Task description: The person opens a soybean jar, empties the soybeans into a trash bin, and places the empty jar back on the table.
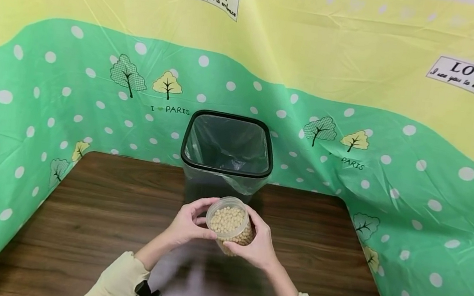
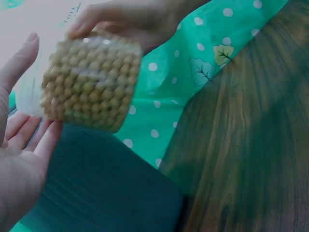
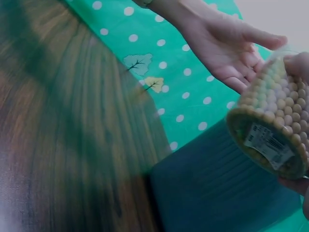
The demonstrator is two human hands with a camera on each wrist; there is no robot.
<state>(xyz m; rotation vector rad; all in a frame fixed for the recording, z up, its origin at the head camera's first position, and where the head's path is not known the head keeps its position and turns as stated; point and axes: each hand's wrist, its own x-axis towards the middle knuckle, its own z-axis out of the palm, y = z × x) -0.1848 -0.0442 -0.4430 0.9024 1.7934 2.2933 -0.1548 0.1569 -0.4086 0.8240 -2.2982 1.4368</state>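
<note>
A clear plastic jar (image 1: 243, 237) full of round, pale-yellow beans (image 1: 227, 219), which look like soybeans, is held in front of the bin. My right hand (image 1: 261, 245) grips its side, thumb at the front. Around the rim is my left hand (image 1: 187, 222), with thumb in front and fingers behind. The left wrist view shows the left fingers (image 2: 46, 137) against the jar's rim end. A white barcode label (image 3: 269, 146) is on its base in the right wrist view. Just beyond both hands stands a dark grey bin (image 1: 202, 183) with a black rim and clear liner.
A dark brown wood-grain table (image 1: 117, 222) lies under the hands. Behind and at both sides hangs a green and yellow cloth (image 1: 87, 112) with white dots and printed trees. The bin stands near the table's back edge, against the cloth.
</note>
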